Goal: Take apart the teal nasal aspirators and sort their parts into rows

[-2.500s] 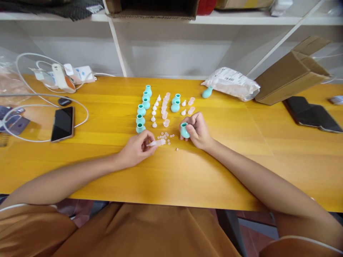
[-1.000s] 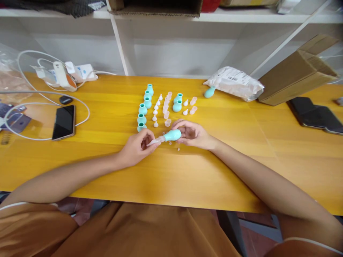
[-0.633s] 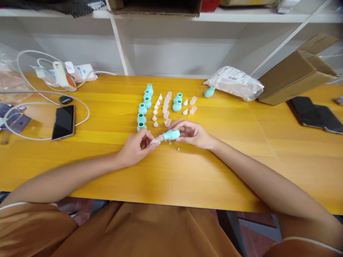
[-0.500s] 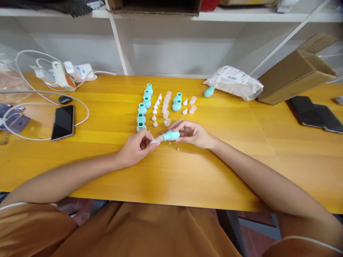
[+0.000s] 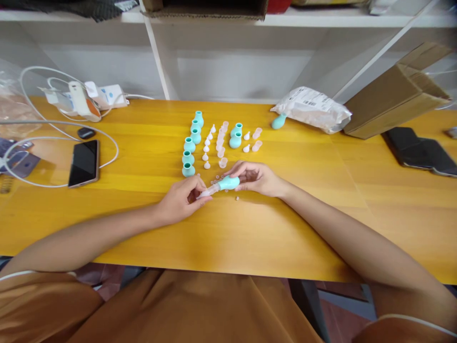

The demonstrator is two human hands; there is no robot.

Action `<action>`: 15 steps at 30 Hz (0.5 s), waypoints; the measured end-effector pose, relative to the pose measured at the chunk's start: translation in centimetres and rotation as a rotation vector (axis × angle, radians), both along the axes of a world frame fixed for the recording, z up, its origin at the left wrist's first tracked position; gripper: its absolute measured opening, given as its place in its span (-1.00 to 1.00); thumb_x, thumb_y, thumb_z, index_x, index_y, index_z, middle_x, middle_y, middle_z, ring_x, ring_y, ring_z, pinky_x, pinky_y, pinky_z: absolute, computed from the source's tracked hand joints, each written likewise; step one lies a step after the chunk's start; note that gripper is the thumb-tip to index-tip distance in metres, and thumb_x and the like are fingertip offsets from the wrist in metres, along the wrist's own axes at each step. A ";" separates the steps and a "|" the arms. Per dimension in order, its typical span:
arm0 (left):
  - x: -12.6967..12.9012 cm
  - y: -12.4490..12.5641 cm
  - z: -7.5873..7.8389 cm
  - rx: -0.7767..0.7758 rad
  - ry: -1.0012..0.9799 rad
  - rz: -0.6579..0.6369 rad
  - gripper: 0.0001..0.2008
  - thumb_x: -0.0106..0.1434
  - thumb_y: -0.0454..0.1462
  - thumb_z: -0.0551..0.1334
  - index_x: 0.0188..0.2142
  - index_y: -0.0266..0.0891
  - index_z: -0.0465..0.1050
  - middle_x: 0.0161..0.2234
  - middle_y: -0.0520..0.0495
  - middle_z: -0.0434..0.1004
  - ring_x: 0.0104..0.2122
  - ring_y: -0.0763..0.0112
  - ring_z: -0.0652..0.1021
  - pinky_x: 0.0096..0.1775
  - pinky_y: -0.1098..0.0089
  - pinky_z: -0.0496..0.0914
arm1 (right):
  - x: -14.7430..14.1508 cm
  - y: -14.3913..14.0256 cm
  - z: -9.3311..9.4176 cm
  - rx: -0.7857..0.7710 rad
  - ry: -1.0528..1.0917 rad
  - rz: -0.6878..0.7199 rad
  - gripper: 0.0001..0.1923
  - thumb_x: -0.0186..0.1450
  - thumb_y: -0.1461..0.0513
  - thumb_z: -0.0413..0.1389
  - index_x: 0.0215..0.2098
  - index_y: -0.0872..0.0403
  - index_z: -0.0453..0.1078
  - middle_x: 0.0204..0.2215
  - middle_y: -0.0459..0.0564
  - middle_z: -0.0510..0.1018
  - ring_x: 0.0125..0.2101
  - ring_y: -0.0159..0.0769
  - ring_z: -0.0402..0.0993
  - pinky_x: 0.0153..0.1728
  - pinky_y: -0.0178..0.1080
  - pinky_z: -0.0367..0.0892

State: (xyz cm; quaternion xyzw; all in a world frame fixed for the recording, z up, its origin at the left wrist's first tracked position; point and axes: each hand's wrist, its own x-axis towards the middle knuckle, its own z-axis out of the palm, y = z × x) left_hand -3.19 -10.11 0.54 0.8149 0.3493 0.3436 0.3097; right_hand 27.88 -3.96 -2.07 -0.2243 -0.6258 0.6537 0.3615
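Between my hands is a nasal aspirator, its turquoise rubber bulb (image 5: pixel 229 182) joined to a clear plastic tube (image 5: pixel 213 189) with a whitish tip. My right hand (image 5: pixel 255 178) pinches the bulb from the right. The fingers of my left hand (image 5: pixel 184 199) close on the clear tip end. Small translucent bits (image 5: pixel 216 179) lie on the table behind the tube, partly hidden by the hands. Beyond stand a column of turquoise bulbs (image 5: pixel 188 157) with open necks, a column of white pointed tips (image 5: pixel 206 148), and a column of clear cups (image 5: pixel 221 152).
Two more bulbs (image 5: pixel 235 140) stand right of the columns, beside white tips and clear pieces. Farther right are a lone bulb (image 5: pixel 278 121), a plastic bag (image 5: pixel 314 110), a cardboard box (image 5: pixel 389 97) and a black case (image 5: pixel 421 151). A phone (image 5: pixel 84 163) and cables lie left.
Both hands and the aspirator have shifted very slightly, the tip end tilting a little lower toward me. The loose bits behind the tube show more. Everything else stays put.
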 end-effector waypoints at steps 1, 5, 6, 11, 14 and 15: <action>0.0 0.0 0.0 0.020 0.006 -0.011 -0.82 0.52 -0.20 0.38 -0.17 -0.17 0.42 -0.28 0.08 0.53 -0.47 0.54 0.41 -0.39 0.46 0.31 | 0.0 0.0 0.0 0.001 0.001 0.005 -0.65 0.24 0.22 0.60 -0.05 0.01 0.68 0.09 0.07 0.75 0.16 -0.14 0.75 0.09 -0.16 0.71; -0.1 0.0 0.0 0.075 0.021 -0.055 -0.82 0.55 -0.23 0.35 -0.19 -0.17 0.40 -0.25 0.05 0.52 -0.47 0.54 0.39 -0.39 0.45 0.30 | 0.0 0.0 0.1 0.003 -0.003 0.027 -0.65 0.25 0.23 0.59 -0.04 0.01 0.69 0.10 0.07 0.76 0.17 -0.16 0.75 0.10 -0.17 0.70; -0.1 0.1 0.0 0.082 0.025 -0.058 -0.82 0.55 -0.23 0.34 -0.20 -0.17 0.39 -0.24 0.04 0.53 -0.47 0.53 0.39 -0.39 0.45 0.30 | 0.0 0.0 0.1 -0.002 -0.010 0.031 -0.65 0.25 0.23 0.59 -0.04 0.01 0.69 0.11 0.07 0.77 0.16 -0.16 0.75 0.10 -0.16 0.70; -0.4 0.1 -0.1 0.089 0.068 -0.053 -0.82 0.57 -0.21 0.32 -0.20 -0.17 0.41 -0.23 0.03 0.57 -0.46 0.51 0.40 -0.38 0.42 0.31 | 0.1 0.0 0.3 -0.025 -0.045 0.036 -0.60 0.24 0.21 0.60 0.00 0.00 0.70 0.07 0.07 0.80 0.00 -0.24 0.79 0.01 -0.20 0.73; -0.6 0.2 -0.1 0.089 0.086 -0.061 -0.81 0.58 -0.20 0.32 -0.21 -0.16 0.42 -0.25 0.03 0.58 -0.45 0.48 0.40 -0.34 0.39 0.35 | 0.2 0.0 0.3 -0.039 -0.062 0.030 -0.59 0.23 0.21 0.61 0.01 0.00 0.71 0.07 0.07 0.80 -0.06 -0.27 0.79 -0.02 -0.20 0.74; -0.6 0.2 -0.1 0.093 0.088 -0.065 -0.80 0.58 -0.19 0.32 -0.21 -0.16 0.42 -0.26 0.03 0.58 -0.45 0.47 0.40 -0.33 0.38 0.36 | 0.2 -0.1 0.3 -0.043 -0.070 0.028 -0.58 0.23 0.20 0.61 0.02 0.01 0.71 0.06 0.07 0.80 -0.08 -0.28 0.79 -0.03 -0.20 0.74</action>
